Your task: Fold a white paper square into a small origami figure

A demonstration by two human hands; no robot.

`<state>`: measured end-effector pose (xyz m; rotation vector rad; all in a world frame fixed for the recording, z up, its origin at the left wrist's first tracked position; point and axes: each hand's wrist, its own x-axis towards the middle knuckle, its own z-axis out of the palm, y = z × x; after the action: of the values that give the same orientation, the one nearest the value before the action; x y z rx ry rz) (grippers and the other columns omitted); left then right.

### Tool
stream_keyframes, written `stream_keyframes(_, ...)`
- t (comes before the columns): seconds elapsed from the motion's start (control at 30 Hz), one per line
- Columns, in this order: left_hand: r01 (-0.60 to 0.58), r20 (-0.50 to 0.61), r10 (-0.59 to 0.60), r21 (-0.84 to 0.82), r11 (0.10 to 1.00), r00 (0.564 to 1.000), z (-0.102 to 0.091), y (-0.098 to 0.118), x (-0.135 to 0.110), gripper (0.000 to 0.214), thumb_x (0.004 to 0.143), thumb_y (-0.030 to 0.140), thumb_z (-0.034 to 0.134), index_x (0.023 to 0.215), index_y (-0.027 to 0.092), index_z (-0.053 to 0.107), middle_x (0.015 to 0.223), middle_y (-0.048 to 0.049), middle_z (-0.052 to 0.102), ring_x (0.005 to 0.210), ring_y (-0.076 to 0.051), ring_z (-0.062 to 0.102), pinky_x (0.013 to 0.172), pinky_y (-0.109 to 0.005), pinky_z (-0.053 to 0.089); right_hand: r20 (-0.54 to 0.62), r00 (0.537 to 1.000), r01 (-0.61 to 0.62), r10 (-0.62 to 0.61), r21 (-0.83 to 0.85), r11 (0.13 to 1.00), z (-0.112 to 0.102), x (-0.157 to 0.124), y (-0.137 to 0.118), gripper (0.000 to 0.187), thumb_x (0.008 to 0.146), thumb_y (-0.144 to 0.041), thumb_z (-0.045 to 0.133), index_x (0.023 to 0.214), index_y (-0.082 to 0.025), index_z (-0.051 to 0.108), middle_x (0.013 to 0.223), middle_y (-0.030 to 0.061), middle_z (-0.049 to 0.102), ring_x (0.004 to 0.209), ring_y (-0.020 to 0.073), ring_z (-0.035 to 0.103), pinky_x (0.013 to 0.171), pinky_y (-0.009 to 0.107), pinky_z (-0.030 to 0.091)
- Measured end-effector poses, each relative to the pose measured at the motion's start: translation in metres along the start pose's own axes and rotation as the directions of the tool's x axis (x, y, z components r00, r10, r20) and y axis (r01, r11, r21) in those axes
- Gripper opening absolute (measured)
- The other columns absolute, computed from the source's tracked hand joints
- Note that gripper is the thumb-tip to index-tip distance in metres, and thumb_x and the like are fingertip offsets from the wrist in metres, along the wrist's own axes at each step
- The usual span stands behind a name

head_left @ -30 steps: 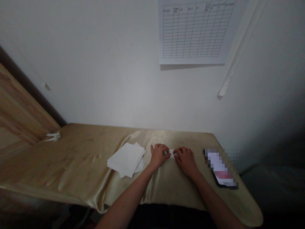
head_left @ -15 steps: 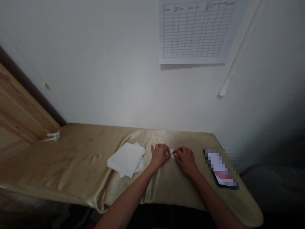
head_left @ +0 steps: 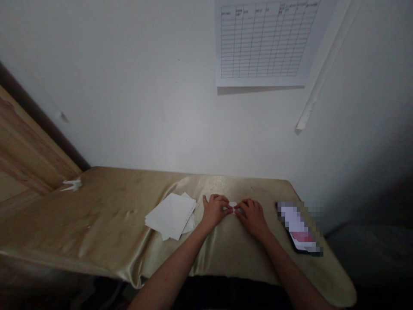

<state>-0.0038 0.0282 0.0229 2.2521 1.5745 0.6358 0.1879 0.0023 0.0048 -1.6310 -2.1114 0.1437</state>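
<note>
Centrally, low in the frame: one small white paper (head_left: pixel 232 204), lying at the tabletop, mostly covered by your fingers. Your left hand (head_left: pixel 215 211) takes its left edge, thumb and index finger closed narrowly on it, the other fingers raised. Your right hand (head_left: pixel 251 214) matches from the right, fingertips pinched close to your left ones. Gripping from both sides probably keeps so slight a piece steady and aligned; any creases are too small to tell.

Lower centre-left: one loose stack of white sheets (head_left: pixel 172 215), edges askew, beside your left forearm, presumably within easy reach. Lower right: one phone-like device (head_left: pixel 298 230), face pixelated, apart from your right hand. Beneath: one gold cloth (head_left: pixel 106 215), rumpled near the stack. Far left: white scraps (head_left: pixel 72 185). Upper right: one printed grid (head_left: pixel 261 47) on the wall. Only your own fingers obstruct the view of the paper.
</note>
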Motion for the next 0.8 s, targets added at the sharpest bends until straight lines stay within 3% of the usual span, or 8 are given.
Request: stream_keyframes(0.8,0.017,0.004,-0.017,0.031,0.999,1.000,0.0023,0.0074,-0.0046,0.015,0.080,0.041,0.074,0.094,0.034,0.071,0.122,0.0034,0.064,0.127,-0.029,0.041,0.110,-0.076,-0.001,0.005,1.000,-0.007,0.007,0.010,1.000,0.0007,0.0022,-0.0002,0.023,0.090,-0.043,0.059,0.107,-0.031,0.068,0.114,0.0057,0.059,0.108,0.0247,0.050,0.100,0.042,0.036)
